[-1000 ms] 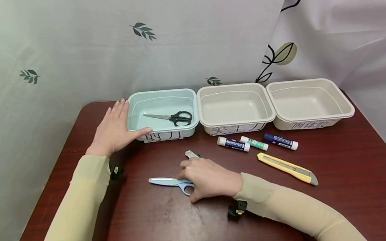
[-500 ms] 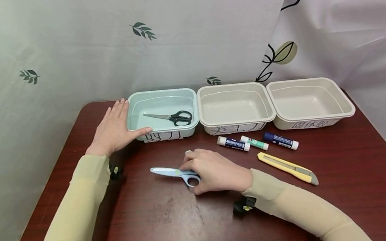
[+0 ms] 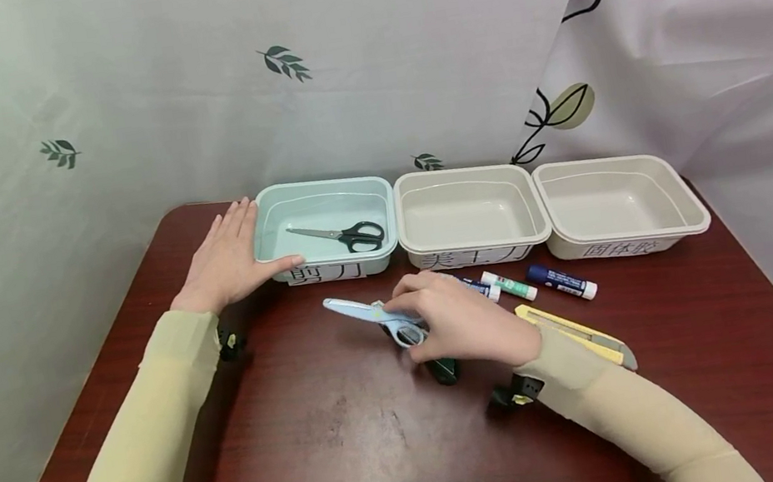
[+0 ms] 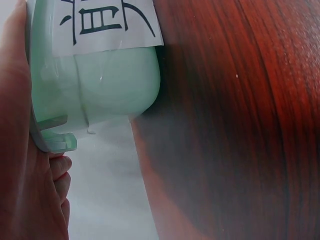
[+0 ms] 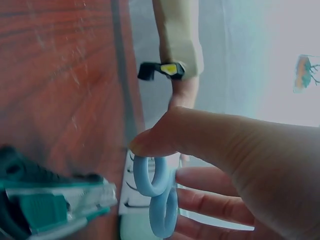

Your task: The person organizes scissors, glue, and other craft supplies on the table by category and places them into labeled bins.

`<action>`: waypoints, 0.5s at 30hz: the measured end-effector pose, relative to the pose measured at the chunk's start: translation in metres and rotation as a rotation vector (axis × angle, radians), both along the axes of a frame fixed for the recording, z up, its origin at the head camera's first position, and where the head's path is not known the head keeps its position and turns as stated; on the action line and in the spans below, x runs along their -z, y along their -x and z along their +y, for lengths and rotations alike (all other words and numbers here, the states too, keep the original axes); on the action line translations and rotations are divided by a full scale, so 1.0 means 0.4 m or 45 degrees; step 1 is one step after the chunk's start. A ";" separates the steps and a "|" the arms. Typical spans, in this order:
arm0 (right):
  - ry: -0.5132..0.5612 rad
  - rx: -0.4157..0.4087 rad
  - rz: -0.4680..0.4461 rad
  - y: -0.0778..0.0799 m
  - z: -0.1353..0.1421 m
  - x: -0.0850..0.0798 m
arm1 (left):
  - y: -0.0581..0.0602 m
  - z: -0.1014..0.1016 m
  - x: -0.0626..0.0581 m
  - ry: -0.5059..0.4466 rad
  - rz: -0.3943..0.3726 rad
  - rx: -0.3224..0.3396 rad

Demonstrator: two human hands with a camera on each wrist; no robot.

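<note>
Scissors (image 3: 363,310) in right fingers (image 5: 215,205) hang apart from the blue bin's rim (image 3: 375,254).

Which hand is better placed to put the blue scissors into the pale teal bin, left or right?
Likely the right hand: it holds the blue scissors by the handles, with the pale teal bin ahead to its left. The left hand rests against that bin, perhaps steadying it.

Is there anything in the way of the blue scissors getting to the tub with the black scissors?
No, nothing visible stands between the blue scissors in the right hand and the open top of the mint tub. The left hand is only at its left end, and the black scissors lie inside.
</note>
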State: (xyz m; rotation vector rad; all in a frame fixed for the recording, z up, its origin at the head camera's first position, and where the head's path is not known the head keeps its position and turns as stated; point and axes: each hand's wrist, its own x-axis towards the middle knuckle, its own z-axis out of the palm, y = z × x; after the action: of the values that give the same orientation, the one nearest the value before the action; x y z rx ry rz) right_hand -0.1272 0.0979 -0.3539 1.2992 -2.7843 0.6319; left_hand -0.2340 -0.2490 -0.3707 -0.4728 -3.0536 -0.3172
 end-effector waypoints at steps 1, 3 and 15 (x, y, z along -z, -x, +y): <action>0.003 0.007 0.005 0.004 0.005 -0.002 | 0.000 -0.001 0.000 0.000 0.002 -0.001; 0.012 0.019 0.017 0.011 0.015 -0.004 | -0.001 0.000 0.001 -0.004 0.002 0.003; 0.088 0.089 0.041 0.057 0.043 -0.031 | 0.002 -0.005 0.003 0.008 0.005 0.007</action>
State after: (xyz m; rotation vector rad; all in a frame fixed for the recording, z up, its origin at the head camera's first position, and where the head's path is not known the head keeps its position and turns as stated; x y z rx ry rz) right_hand -0.1499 0.1153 -0.3414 1.1839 -2.7423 0.6906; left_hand -0.2349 -0.2509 -0.3718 -0.4816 -3.0513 -0.3063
